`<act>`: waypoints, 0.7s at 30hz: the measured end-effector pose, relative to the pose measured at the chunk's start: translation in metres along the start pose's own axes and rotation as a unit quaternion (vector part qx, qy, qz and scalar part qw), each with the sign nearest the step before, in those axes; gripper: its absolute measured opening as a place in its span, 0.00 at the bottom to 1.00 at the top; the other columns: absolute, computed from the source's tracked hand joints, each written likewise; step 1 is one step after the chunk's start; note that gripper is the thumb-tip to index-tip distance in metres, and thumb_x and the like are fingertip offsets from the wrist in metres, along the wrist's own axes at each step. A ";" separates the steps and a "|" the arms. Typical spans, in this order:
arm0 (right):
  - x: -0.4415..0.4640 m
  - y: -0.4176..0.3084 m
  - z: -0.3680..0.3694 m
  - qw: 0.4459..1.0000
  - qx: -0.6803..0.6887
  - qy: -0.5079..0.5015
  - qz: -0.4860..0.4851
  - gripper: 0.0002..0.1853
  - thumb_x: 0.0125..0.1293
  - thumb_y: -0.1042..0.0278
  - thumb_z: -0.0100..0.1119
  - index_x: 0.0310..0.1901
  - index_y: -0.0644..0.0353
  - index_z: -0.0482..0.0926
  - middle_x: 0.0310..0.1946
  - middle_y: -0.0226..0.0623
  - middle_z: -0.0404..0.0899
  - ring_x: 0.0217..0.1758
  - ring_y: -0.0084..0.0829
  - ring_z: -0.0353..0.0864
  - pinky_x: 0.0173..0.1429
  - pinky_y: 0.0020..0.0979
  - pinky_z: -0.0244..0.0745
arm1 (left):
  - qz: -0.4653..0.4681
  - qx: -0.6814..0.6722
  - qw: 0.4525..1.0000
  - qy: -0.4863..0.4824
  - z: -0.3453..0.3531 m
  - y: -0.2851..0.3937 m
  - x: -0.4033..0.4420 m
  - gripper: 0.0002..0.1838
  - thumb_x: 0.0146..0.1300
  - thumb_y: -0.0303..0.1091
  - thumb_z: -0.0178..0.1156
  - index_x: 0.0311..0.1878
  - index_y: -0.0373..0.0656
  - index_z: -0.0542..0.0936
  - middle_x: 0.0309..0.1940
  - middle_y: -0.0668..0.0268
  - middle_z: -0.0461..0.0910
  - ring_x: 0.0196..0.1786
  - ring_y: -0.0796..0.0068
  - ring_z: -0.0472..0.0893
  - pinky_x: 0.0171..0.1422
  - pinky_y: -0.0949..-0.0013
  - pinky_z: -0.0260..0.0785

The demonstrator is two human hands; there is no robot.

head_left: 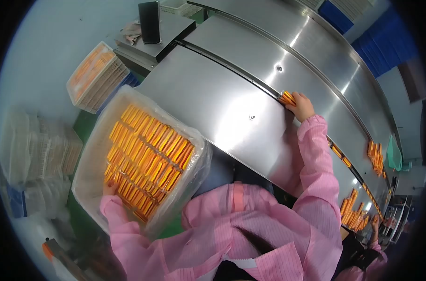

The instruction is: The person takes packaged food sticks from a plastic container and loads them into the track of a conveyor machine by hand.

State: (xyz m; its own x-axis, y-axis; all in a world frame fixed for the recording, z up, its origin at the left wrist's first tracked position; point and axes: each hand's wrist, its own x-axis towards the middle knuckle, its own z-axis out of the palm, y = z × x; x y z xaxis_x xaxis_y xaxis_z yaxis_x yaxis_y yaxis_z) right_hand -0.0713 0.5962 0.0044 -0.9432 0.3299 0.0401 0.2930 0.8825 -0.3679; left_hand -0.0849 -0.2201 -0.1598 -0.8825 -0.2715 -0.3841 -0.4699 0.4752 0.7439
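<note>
My right hand (pixel 302 107) is closed round a small bunch of orange-and-yellow wrapped sticks (pixel 287 98) at the narrow channel in the steel table. On the other side, my left hand (pixel 111 188) reaches over the wall of a white plastic bin (pixel 88 161) lined with clear film. Its fingers curl against the ends of wrapped sticks at the bin's near left, and the fingertips are partly hidden among them. Tight rows of the same orange sticks (pixel 149 154) fill the bin.
A steel table (pixel 213 89) curves away to the right, with sticks in its channel (pixel 341 157). Loose piles (pixel 353 210) lie farther along near another person's hand (pixel 375 224). Stacked crates (pixel 88 79) stand at left. A dark upright device (pixel 149 22) sits at the back.
</note>
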 end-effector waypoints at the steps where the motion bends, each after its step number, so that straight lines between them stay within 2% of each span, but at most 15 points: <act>1: -0.007 0.000 -0.003 1.000 -0.029 0.008 -0.001 0.14 0.52 0.62 0.58 0.37 0.60 0.71 0.34 0.48 0.73 0.38 0.47 0.73 0.42 0.40 0.68 | 0.001 0.002 1.000 -0.004 0.000 0.004 0.000 0.13 0.47 0.29 0.64 0.35 0.37 0.73 0.22 0.69 0.72 0.19 0.79 0.69 0.20 0.75 0.61; 3: -0.016 0.000 -0.008 1.000 -0.025 0.002 0.013 0.13 0.52 0.63 0.58 0.37 0.60 0.71 0.34 0.47 0.72 0.38 0.47 0.73 0.42 0.40 0.68 | -0.017 0.009 0.999 0.037 0.008 0.009 -0.002 0.13 0.45 0.28 0.65 0.33 0.38 0.73 0.22 0.68 0.72 0.21 0.78 0.71 0.22 0.74 0.64; 5: -0.020 0.001 -0.013 0.999 -0.019 -0.006 0.028 0.13 0.52 0.63 0.57 0.37 0.59 0.72 0.34 0.47 0.71 0.38 0.47 0.72 0.42 0.40 0.68 | -0.022 -0.026 0.999 0.034 0.009 0.012 -0.005 0.12 0.44 0.26 0.65 0.33 0.38 0.73 0.23 0.67 0.73 0.21 0.77 0.72 0.23 0.74 0.65; 6: -0.020 0.003 -0.012 0.999 -0.017 0.017 0.025 0.12 0.52 0.63 0.58 0.36 0.60 0.72 0.34 0.47 0.71 0.37 0.47 0.72 0.41 0.39 0.68 | -0.026 -0.059 0.997 0.033 0.010 0.018 -0.007 0.12 0.44 0.24 0.65 0.32 0.38 0.73 0.23 0.66 0.73 0.22 0.76 0.72 0.24 0.73 0.66; 10: -0.010 0.005 0.006 0.998 -0.005 0.064 0.001 0.13 0.51 0.63 0.58 0.35 0.62 0.72 0.32 0.46 0.71 0.35 0.46 0.72 0.41 0.38 0.68 | -0.019 -0.035 0.998 0.045 0.017 0.040 -0.019 0.12 0.43 0.23 0.64 0.32 0.38 0.72 0.24 0.64 0.73 0.24 0.75 0.73 0.25 0.73 0.67; 12: -0.005 0.000 0.011 0.998 -0.006 0.064 -0.001 0.13 0.51 0.63 0.59 0.34 0.62 0.72 0.32 0.46 0.71 0.35 0.46 0.72 0.41 0.38 0.68 | -0.012 -0.156 0.987 0.043 0.020 0.042 -0.024 0.15 0.43 0.21 0.64 0.36 0.35 0.73 0.27 0.62 0.74 0.27 0.74 0.74 0.27 0.74 0.68; 13: -0.004 -0.002 0.012 0.998 -0.010 0.059 -0.003 0.14 0.50 0.62 0.60 0.34 0.62 0.72 0.32 0.46 0.71 0.35 0.46 0.72 0.41 0.38 0.68 | -0.008 -0.156 0.987 0.045 0.015 0.031 -0.018 0.15 0.43 0.21 0.64 0.36 0.35 0.73 0.27 0.62 0.74 0.27 0.74 0.74 0.27 0.74 0.68; 14: -0.002 -0.002 0.013 0.998 -0.005 0.065 -0.022 0.17 0.48 0.60 0.62 0.36 0.62 0.72 0.33 0.46 0.70 0.36 0.45 0.71 0.42 0.37 0.68 | -0.001 -0.152 0.988 0.030 0.009 0.015 -0.008 0.17 0.43 0.21 0.64 0.38 0.34 0.73 0.29 0.61 0.75 0.27 0.74 0.74 0.28 0.74 0.68; 16: 0.005 -0.009 0.013 0.998 0.002 0.054 -0.024 0.18 0.48 0.62 0.62 0.39 0.62 0.72 0.36 0.46 0.70 0.40 0.45 0.70 0.45 0.37 0.66 | 0.009 -0.147 0.989 0.017 0.008 0.027 -0.013 0.18 0.43 0.20 0.64 0.41 0.32 0.73 0.30 0.61 0.75 0.28 0.74 0.75 0.29 0.74 0.69; 19: 0.023 -0.020 0.022 0.999 0.001 0.033 -0.039 0.21 0.48 0.63 0.62 0.44 0.62 0.71 0.43 0.46 0.68 0.46 0.46 0.67 0.51 0.36 0.64 | -0.034 -0.145 0.989 0.000 -0.002 0.038 -0.015 0.18 0.45 0.23 0.63 0.42 0.31 0.74 0.30 0.62 0.76 0.27 0.75 0.74 0.29 0.75 0.67; 21: 0.026 -0.035 0.026 0.998 -0.005 0.025 -0.060 0.24 0.48 0.63 0.63 0.46 0.63 0.70 0.45 0.47 0.67 0.48 0.46 0.66 0.53 0.36 0.63 | -0.028 -0.065 0.997 0.001 -0.026 0.019 -0.001 0.14 0.48 0.28 0.61 0.39 0.33 0.76 0.27 0.64 0.76 0.25 0.77 0.74 0.27 0.76 0.65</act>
State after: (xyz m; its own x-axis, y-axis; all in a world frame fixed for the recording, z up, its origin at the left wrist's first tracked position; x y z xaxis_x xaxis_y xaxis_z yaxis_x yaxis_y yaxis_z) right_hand -0.1101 0.5652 -0.0063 -0.9627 0.2376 0.1292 0.1803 0.9200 -0.3480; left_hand -0.0920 -0.2324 -0.1316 -0.8553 -0.2954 -0.4256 -0.5111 0.3468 0.7865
